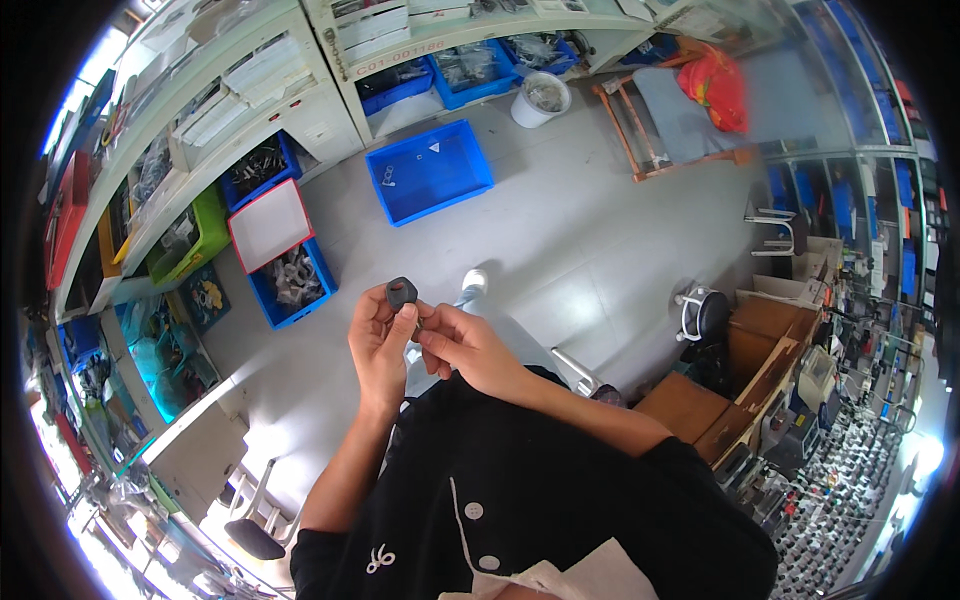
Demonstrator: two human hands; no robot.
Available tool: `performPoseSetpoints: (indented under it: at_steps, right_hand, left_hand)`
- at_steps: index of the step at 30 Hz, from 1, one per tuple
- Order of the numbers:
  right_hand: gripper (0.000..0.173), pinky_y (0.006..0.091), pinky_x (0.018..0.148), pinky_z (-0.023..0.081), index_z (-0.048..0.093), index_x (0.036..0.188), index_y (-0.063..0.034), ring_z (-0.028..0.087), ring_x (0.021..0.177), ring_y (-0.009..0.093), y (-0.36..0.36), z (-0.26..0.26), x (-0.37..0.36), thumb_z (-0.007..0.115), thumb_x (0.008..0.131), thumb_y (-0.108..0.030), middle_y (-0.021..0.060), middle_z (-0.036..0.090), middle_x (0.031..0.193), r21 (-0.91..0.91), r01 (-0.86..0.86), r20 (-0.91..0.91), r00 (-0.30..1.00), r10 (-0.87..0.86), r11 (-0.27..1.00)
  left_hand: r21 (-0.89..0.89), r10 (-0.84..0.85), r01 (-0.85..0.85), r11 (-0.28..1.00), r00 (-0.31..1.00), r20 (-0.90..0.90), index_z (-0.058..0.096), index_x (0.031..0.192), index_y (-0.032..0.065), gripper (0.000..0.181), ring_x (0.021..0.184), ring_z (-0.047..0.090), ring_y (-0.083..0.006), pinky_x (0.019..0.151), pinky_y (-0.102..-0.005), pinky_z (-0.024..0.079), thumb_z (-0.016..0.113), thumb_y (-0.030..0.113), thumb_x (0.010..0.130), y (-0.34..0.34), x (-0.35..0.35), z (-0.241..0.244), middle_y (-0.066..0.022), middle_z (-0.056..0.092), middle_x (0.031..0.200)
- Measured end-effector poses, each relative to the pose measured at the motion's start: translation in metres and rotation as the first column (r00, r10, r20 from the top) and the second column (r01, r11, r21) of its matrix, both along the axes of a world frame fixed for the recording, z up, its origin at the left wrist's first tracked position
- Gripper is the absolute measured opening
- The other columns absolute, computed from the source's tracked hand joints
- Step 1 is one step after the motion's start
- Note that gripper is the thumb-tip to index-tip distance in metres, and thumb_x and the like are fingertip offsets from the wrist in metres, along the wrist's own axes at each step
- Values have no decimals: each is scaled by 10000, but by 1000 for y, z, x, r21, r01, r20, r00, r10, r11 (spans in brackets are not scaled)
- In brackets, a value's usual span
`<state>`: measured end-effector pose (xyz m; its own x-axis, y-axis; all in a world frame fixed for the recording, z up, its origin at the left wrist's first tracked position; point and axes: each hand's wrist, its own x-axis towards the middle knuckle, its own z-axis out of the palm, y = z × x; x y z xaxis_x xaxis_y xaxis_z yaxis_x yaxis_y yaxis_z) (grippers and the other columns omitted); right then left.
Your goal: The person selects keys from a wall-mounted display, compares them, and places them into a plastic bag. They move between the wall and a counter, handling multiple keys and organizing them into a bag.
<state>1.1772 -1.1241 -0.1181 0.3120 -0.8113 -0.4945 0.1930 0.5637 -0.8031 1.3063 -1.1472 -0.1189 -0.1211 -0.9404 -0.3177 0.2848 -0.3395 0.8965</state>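
A key with a black plastic head (402, 293) is held up in front of my body, over the floor. My left hand (385, 337) pinches its dark head between thumb and fingers. My right hand (461, 343) meets it from the right, thumb and forefinger closed at the lower end of the key, where a small bit of metal shows between the fingertips. Most of the blade is hidden by the fingers, so its shape cannot be told.
A blue plastic bin (430, 174) lies ahead on the grey floor, near a white bucket (541, 99). Filled crates (324, 281) line the left shelving. A folding chair (660, 120), a stool (702, 313) and a wooden desk (765, 360) stand at the right.
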Motion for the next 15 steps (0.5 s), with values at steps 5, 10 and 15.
performPoseSetpoints:
  at_steps: [5,10,15]
  right_hand:
    - [136,205,486,389,514,884,-8,495,576,61,-16,-7,-53,500,888,-143,9,530,655,-64,113,91,990,-107,992]
    - [145,207,530,409,546,934,-15,511,615,68,-49,-34,-179,513,880,-146,17,544,706,-73,29,28,999,-27,997]
    - [153,202,572,417,563,960,-16,533,681,74,-107,-65,-375,518,869,-130,16,557,737,-153,13,-255,965,-52,988]
  left_hand:
    - [10,-31,31,999,999,34,473,1017,11,179,762,548,-129,693,-255,430,504,115,875,-22,-58,7,-73,594,823]
    - [-110,37,-30,993,997,62,466,1022,4,195,711,543,-129,674,-237,407,505,131,878,-64,-158,-22,-95,595,791]
    - [152,319,-327,933,945,75,461,1000,29,129,693,565,-157,681,-290,473,469,104,894,-90,-257,-67,-86,578,785]
